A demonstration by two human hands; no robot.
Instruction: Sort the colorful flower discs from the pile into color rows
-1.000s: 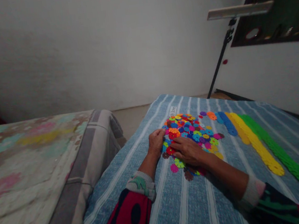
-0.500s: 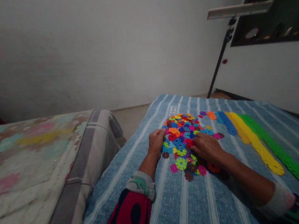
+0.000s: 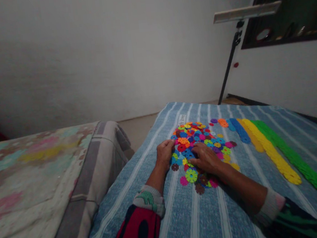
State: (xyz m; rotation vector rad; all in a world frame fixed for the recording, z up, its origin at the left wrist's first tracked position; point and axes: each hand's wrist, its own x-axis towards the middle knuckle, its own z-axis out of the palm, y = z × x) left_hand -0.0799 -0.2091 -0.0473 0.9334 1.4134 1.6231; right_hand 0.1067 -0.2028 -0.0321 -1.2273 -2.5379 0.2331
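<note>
A heap of flat, notched plastic discs in many colours lies on a blue striped cloth. At the heap's left edge my left hand has its fingers curled together; anything between them is too small to make out. My right hand reaches across the middle of the heap from the right. Its thumb and forefinger are apart, by some blue discs. A green-yellow disc and a brown disc lie at the near side. My right hand and wrist cover part of the heap.
Right of the heap lie overlapping rows of discs: a blue row, a yellow row and a long green row. Another surface with a flowered cover stands to the left, across a gap. Behind is a lamp on a pole.
My right hand has moved left over the heap, and its thumb and forefinger have spread apart. My left hand stays at the heap's left edge. The view has shifted slightly.
</note>
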